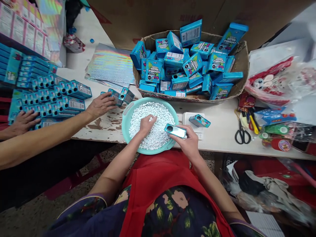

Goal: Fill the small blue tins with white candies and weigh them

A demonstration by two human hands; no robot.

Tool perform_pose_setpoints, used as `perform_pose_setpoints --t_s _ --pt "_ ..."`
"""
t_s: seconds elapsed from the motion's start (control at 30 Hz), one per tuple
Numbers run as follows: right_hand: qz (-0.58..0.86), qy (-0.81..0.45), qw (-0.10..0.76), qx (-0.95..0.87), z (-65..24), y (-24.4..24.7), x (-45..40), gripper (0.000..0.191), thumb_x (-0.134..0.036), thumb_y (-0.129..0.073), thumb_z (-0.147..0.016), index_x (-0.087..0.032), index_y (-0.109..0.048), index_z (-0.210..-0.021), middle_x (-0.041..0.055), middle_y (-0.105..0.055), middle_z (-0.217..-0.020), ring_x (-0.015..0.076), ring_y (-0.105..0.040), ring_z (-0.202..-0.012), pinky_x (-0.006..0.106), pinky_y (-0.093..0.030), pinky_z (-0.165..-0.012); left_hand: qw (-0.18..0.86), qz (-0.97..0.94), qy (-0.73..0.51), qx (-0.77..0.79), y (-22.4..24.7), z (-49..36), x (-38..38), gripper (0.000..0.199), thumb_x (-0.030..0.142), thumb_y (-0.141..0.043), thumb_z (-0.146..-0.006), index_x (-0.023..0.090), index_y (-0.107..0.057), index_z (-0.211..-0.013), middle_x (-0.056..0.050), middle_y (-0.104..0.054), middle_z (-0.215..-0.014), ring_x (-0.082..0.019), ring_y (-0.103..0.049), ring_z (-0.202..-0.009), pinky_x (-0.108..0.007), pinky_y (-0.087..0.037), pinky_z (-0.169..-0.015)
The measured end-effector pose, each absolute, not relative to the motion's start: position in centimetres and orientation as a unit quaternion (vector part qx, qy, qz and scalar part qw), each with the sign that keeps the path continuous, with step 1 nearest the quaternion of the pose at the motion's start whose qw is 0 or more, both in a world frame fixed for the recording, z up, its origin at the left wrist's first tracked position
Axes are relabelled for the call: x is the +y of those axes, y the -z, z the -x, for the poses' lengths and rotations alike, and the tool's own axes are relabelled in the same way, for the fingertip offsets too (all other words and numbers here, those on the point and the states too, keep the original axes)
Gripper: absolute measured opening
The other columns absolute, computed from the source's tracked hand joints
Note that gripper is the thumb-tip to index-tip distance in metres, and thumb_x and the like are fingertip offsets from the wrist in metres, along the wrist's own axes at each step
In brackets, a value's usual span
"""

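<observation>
My left hand (146, 125) is over the heap of small white candies (160, 113) in a turquoise bowl (125, 123), its fingers curled closed around some of them. At the bowl's right rim, my right hand (189, 142) grips a blue candy box (175, 130) with its narrow silvery top turned up. A dark round hole shows at the left end of that top. Just to the right, another blue box (199, 120) lies on a small white scale (187, 117).
Behind the bowl stands a cardboard carton (247, 62) heaped with blue boxes. On the left, a co-worker's hands (102, 104) touch boxes near rows of them (49, 95). Holographic sheets (110, 64) lie behind. Black-handled scissors (242, 133) and plastic-wrapped items (276, 82) are on the right.
</observation>
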State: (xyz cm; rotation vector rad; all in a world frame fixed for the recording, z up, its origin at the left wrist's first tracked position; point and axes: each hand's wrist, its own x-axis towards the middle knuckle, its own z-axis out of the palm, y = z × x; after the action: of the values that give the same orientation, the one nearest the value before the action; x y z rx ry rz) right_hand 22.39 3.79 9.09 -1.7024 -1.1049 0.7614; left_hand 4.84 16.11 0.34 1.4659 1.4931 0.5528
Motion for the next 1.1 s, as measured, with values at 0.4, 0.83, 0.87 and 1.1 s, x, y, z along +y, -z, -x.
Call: perform_pose_setpoints --t_s 0.4,0.83,0.87,1.1 --pt "0.659 -0.28 0.398 -0.573 -18.2 -8.4 7.0 0.032 -0.037 -0.077 -0.075 -0.024 -0.064 -0.1 0.0046 -0.067 -0.093 0.0232 -0.064 -0.09 0.036 -0.051 -0.078 0.717 -0.253 -0.515 0.395 -10.3 -5.8 14.9 0.023 0.035 -0.067 -0.076 0.019 -0.051 -0.081 0.0 -0.062 -0.075 -0.013 -0.065 -0.066 -0.022 -0.052 -0.055" --pt "0.656 -0.316 0.412 -0.548 -17.8 -9.5 7.7 0.032 -0.039 -0.078 -0.073 -0.026 -0.065 -0.098 0.0032 -0.067 -0.093 0.0229 -0.064 -0.091 0.036 -0.051 -0.081 0.645 -0.329 -0.534 0.436 -11.5 -6.7 14.9 0.033 0.047 -0.069 -0.078 0.02 -0.05 -0.08 0.002 -0.061 -0.077 -0.011 -0.065 -0.066 -0.023 -0.053 -0.059" --pt "0.656 -0.318 0.415 -0.544 -17.8 -9.6 7.7 0.031 -0.039 -0.078 -0.072 -0.025 -0.065 -0.098 0.0031 -0.067 -0.093 0.0227 -0.064 -0.09 0.036 -0.051 -0.081 0.638 -0.336 -0.539 0.436 -11.5 -6.8 14.9 0.034 0.048 -0.069 -0.077 0.02 -0.05 -0.079 0.002 -0.06 -0.077 -0.011 -0.065 -0.065 -0.023 -0.053 -0.059" --pt "0.657 -0.326 0.424 -0.531 -18.1 -9.4 7.4 0.03 -0.036 -0.078 -0.072 -0.023 -0.066 -0.096 0.0037 -0.066 -0.092 0.0228 -0.064 -0.09 0.036 -0.05 -0.081 0.633 -0.357 -0.541 0.423 -11.2 -7.2 14.8 0.034 0.049 -0.069 -0.079 0.021 -0.052 -0.087 0.003 -0.06 -0.071 -0.009 -0.06 -0.055 -0.021 -0.05 -0.054"
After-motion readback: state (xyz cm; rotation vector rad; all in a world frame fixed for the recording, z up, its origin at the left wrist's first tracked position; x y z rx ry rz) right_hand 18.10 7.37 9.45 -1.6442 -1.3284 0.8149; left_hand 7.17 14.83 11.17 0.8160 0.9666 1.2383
